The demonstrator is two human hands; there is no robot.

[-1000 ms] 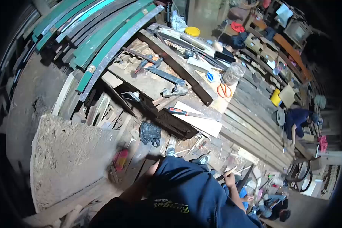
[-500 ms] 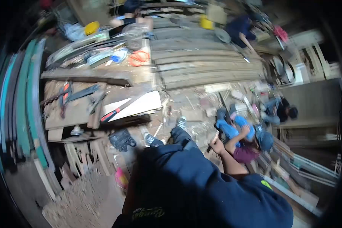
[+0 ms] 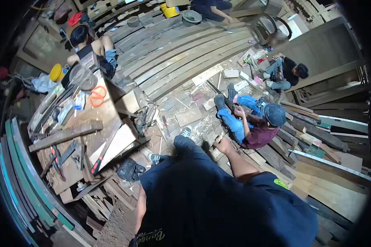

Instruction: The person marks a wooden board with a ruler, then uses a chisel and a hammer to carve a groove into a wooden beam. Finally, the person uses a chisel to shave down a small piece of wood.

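My right hand (image 3: 223,145) is out in front of my body, closed around a small pale object (image 3: 218,138) whose kind I cannot make out. Nearest to it sits a co-worker in a maroon shirt (image 3: 257,136) and blue jeans, wearing a dark cap. Of my left arm only a strip of forearm (image 3: 141,208) shows at my side; the left hand is hidden. To the left stands a wooden workbench (image 3: 76,119). On it lie a long tool with a red and black handle (image 3: 97,165), a thick wooden beam (image 3: 66,135) and an orange loop-shaped item (image 3: 97,96).
Wood scraps and shavings litter the floor (image 3: 189,117). Long planks (image 3: 185,74) lie across the back, and stacked boards (image 3: 338,173) fill the right. A black bag (image 3: 130,169) rests by my foot. Other people sit at the back left (image 3: 90,49), right (image 3: 286,74) and top (image 3: 212,8).
My view has turned to the right and sharpened, so the workbench sits lower and farther left. My right hand stays closed in front of me, now slightly left and higher in view.
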